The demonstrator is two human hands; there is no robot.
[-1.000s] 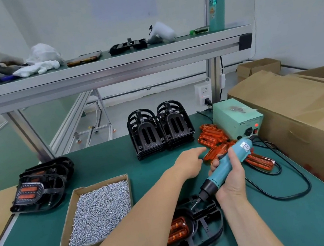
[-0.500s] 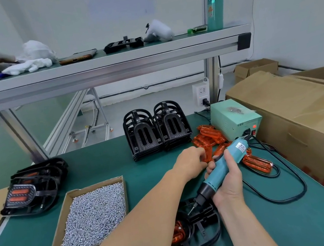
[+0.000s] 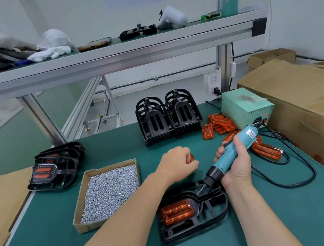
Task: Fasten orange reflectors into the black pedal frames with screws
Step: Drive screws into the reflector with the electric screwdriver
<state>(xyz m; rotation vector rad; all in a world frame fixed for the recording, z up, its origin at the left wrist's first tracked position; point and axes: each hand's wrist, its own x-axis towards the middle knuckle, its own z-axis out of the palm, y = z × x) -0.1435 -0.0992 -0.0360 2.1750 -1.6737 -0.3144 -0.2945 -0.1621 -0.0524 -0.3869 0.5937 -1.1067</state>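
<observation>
Your right hand was wrapped tight round the blue-green electric screwdriver. Its tip pointed down just over the black plastic pedal frame near you, ready to drive a screw. One orange plastic reflector already sat inside that frame. Your left hand was curled round a small orange piece, maybe another reflector, but most of it was hidden. The cardboard box of small silver screws sat close by for easy reach. The green table also held stacked empty black frames and loose orange reflectors, under a long metal shelf.
</observation>
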